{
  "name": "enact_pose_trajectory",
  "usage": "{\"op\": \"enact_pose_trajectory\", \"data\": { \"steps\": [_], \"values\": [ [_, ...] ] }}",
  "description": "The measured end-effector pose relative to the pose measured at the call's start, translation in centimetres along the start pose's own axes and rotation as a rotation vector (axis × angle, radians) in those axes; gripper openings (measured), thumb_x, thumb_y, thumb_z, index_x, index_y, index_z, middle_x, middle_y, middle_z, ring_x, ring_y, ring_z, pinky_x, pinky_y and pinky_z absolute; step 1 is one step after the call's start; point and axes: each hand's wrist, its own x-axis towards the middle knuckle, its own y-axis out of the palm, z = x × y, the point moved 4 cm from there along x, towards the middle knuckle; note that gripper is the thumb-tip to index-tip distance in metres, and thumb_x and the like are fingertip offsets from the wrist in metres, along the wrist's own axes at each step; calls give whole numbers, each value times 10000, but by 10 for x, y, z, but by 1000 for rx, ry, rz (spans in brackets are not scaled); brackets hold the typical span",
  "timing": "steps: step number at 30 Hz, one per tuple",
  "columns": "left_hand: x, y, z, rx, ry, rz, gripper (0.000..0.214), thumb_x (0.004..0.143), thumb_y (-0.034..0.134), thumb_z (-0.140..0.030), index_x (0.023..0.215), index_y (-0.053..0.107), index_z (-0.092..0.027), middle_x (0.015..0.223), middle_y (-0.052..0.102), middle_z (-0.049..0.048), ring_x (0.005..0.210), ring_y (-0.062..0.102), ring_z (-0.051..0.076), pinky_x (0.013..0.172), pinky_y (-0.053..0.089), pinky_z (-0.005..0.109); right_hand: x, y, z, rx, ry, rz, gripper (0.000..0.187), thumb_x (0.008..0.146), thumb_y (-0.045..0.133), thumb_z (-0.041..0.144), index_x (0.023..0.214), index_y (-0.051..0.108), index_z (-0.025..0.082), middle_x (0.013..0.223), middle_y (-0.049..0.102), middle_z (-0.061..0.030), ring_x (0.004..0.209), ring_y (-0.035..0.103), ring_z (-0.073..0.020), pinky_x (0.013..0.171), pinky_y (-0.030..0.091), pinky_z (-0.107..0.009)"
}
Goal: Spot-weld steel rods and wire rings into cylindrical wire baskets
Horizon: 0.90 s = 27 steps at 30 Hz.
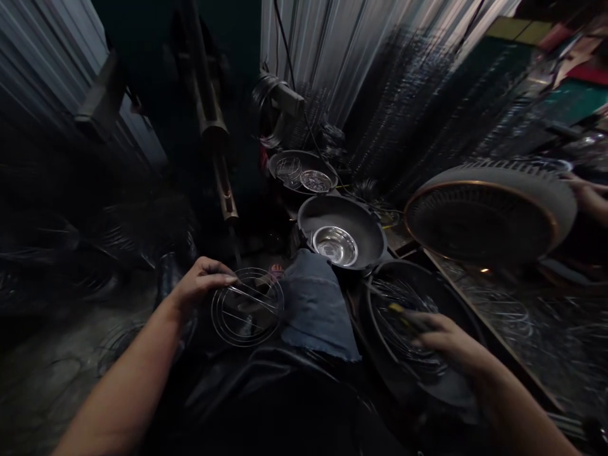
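Just left of the blue-grey cloth (pixel 318 310), the left hand (pixel 206 282) pinched a round wire rack (pixel 256 300), its thumb and fingers closed on the upper left edge. The rack, concentric rings crossed by straight bars, was tilted and reached the cloth's left edge in the view; whether the two touched could not be told. To the cloth's right, the right hand (pixel 441 335) was wrapped around a dark tool with a yellow end (pixel 396 308), blurred, the yellow end pointing toward the cloth. That hand and tool were over a dark basin (pixel 446 288) holding a tangle of thin wires (pixel 403 291); contact between tool and wires could not be made out. Just beyond the cloth stood a second basin (pixel 365 228) with a shiny metal bowl (pixel 350 240) inside. Farther beyond the cloth, a third basin (pixel 304 159) held wire pieces (pixel 287 170) and a small metal dish (pixel 316 180). Beyond the cloth to its left, a metal machine rod (pixel 221 164) slanted downward. Well right of the cloth were a large round fan-like thing (pixel 489 218) and another person's hand (pixel 591 196), its grip unclear. Near the cloth's lower edge spread a black, glossy covering (pixel 285 405).
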Motion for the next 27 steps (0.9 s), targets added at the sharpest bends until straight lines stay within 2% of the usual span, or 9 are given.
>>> {"op": "enact_pose_trajectory", "data": {
  "steps": [2,4,6,9,13,19,21,24,27],
  "values": [
    [-1,1,-5,27,21,31,178,564,739,-316,652,747,-161,601,702,62,559,614,177,566,470,273,12,18,50,29,-145,217,277,560,691,393,751,701,192,841,632,-62,846,584,-270,771,474,-374],
    [-3,3,-10,55,44,54,193,563,752,-325,657,749,-156,607,703,65,566,618,176,576,476,271,28,38,106,-49,-321,440,373,525,766,434,789,696,179,927,603,-41,909,559,-248,823,454,-349],
    [-5,6,-10,73,40,79,219,562,758,-336,675,751,-148,623,707,69,586,629,182,594,485,274,41,52,152,-194,-433,537,405,539,787,464,799,693,168,915,572,-31,893,539,-217,811,441,-320],
    [-5,13,-4,90,20,108,244,580,746,-348,702,751,-136,641,711,69,606,637,185,607,491,276,52,62,192,-411,-512,622,359,597,781,421,835,701,164,892,562,-28,855,532,-190,779,430,-290],
    [-2,18,6,75,15,96,250,583,750,-357,702,748,-138,646,713,59,612,638,179,608,490,265,58,67,212,-598,-534,669,303,618,782,346,867,720,184,906,611,-35,892,558,-213,807,424,-290],
    [-1,14,10,58,19,84,282,587,759,-378,723,745,-131,681,724,69,648,656,197,641,512,289,65,74,226,-708,-488,605,320,619,765,314,919,738,205,974,657,-56,946,605,-264,828,436,-311],
    [-1,13,10,54,20,80,287,588,762,-381,725,746,-130,682,725,68,647,658,197,634,512,284,61,78,233,-750,-500,592,262,641,729,275,892,738,202,944,662,-62,914,618,-260,796,447,-305],
    [-3,15,13,68,17,48,289,613,756,-396,727,748,-131,680,726,66,636,656,187,611,504,266,50,85,245,-926,-523,541,194,682,649,208,858,728,188,907,655,-85,826,621,-239,711,449,-298],
    [-6,18,16,66,7,11,300,630,750,-424,712,750,-136,655,719,68,592,644,173,553,486,244,48,90,253,-1078,-490,517,216,713,660,308,866,713,164,880,646,-102,775,609,-237,643,424,-296]
  ]
}}
